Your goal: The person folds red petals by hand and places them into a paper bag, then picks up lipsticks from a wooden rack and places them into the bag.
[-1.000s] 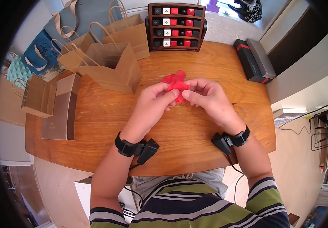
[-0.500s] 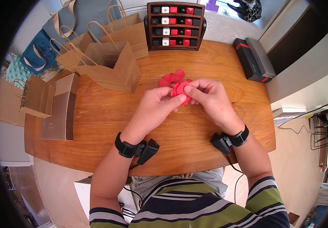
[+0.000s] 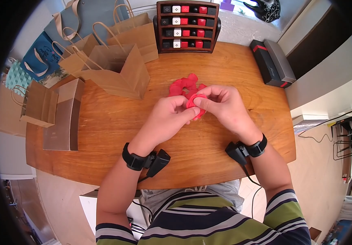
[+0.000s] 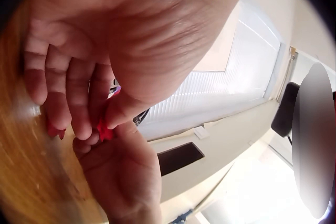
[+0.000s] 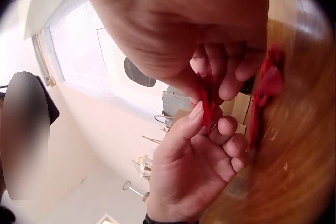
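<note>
Both hands pinch a gathered piece of red material (image 3: pixel 192 100) above the middle of the wooden table. The left hand (image 3: pixel 168 115) grips its lower left edge between thumb and fingers. On the other side, the right hand (image 3: pixel 227 107) has its thumb laid over the top of the piece. More red material (image 3: pixel 178 86) lies curved on the table just behind the fingers; whether it joins the held part cannot be told. In the right wrist view the held red piece (image 5: pixel 208 103) stands edge-on between both sets of fingertips, with other red material (image 5: pixel 270 81) on the wood.
Brown paper bags (image 3: pixel 133 75) stand at the back left, beside a flat brown box (image 3: pixel 63 122). A wooden rack (image 3: pixel 186 27) with red, white and black pieces stands at the back. Two long boxes (image 3: pixel 270 63) lie at the back right. Cables hang from the wrist cameras.
The held red piece has moved slightly right and turned between the fingers. The hands have shifted a little, and more of the red material on the table behind them shows.
</note>
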Tool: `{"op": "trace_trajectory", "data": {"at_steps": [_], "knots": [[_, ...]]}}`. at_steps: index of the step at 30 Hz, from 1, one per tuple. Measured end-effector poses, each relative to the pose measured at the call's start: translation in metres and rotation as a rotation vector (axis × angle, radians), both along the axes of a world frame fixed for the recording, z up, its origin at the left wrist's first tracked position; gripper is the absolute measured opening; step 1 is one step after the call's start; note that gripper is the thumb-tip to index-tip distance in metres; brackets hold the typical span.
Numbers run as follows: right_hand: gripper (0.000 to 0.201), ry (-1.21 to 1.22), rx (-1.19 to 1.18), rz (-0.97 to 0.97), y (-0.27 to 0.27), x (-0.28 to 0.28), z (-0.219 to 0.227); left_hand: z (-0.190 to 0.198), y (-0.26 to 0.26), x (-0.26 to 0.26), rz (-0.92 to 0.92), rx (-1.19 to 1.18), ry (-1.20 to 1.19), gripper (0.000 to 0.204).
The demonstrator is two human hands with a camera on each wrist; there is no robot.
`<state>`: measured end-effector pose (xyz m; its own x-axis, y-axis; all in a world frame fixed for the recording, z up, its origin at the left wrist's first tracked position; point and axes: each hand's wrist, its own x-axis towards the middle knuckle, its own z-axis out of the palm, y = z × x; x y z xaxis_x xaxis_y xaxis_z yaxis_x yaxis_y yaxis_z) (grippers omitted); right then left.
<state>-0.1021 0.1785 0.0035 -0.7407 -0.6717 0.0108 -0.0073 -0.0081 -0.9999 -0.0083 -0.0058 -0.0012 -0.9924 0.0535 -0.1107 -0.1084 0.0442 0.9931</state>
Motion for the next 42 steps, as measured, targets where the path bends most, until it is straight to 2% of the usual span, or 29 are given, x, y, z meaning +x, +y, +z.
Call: {"op": "trace_trajectory", "data": {"at_steps": [7, 31, 34, 37, 39, 42], "knots": [[0.016, 0.015, 0.000, -0.069, 0.001, -0.002, 0.001, -0.001, 0.001, 0.000, 0.083, 0.009, 0.038, 0.019], [0.021, -0.019, -0.123, -0.221, 0.001, -0.004, 0.003, 0.006, 0.003, 0.002, 0.149, 0.042, 0.089, 0.021], [0.021, -0.040, -0.120, -0.272, 0.000, -0.004, 0.003, 0.017, 0.006, 0.011, 0.077, 0.112, 0.107, 0.014], [0.021, -0.046, -0.121, -0.285, 0.000, -0.006, -0.001, 0.048, 0.011, 0.032, 0.005, -0.040, 0.208, 0.012], [0.022, -0.017, -0.100, -0.302, 0.000, -0.009, -0.004, 0.075, 0.015, 0.047, -0.012, -0.183, 0.442, 0.010], [0.022, -0.011, -0.067, -0.316, 0.001, -0.014, -0.009, 0.085, 0.005, 0.059, -0.252, -0.041, 0.557, 0.016]]}}
